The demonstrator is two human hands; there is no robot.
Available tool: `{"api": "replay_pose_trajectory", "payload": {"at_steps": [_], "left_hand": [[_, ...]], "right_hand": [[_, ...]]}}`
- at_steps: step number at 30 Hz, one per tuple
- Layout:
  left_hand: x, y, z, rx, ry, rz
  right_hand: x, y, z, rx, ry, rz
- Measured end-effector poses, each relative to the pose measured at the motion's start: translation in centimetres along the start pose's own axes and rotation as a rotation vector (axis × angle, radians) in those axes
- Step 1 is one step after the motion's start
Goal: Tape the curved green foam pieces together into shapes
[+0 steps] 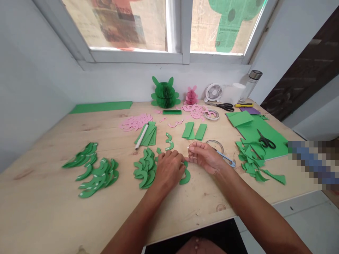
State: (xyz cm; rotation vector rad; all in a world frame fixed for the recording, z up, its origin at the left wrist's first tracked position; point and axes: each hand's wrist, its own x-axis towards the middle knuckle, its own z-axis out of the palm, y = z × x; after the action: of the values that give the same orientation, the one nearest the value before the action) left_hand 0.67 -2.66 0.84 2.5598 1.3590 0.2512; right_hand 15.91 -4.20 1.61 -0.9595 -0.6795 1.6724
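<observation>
Lying at four o'clock from our left hand (171, 167), the nearer, is a green curved paper strip (188, 176), its visible length running roughly twelve to six. Our right hand (203, 156) pinches a small white piece (188, 147); whether our bent left fingers hold the strip, we cannot tell.

Bright daylight glows through the papered window (185, 35), pale with glare along its lower edge, while soft shadows fall on the table (206, 204). Wide-angle stretch slants the outer edges, and coarse blocks blot out a patch at far right.
</observation>
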Motion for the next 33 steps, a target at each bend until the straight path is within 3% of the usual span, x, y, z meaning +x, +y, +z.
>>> {"api": "replay_pose_trajectory", "payload": {"at_steps": [15, 33], "left_hand": [[0.19, -0.11, -0.11, -0.201, 0.005, -0.037], [0.66, -0.29, 0.64, -0.102, 0.015, -0.032]], "right_hand": [[0.07, 0.24, -0.28, 0.041, -0.025, 0.000], [0.01, 0.38, -0.11, 0.029, 0.008, -0.007]]}}
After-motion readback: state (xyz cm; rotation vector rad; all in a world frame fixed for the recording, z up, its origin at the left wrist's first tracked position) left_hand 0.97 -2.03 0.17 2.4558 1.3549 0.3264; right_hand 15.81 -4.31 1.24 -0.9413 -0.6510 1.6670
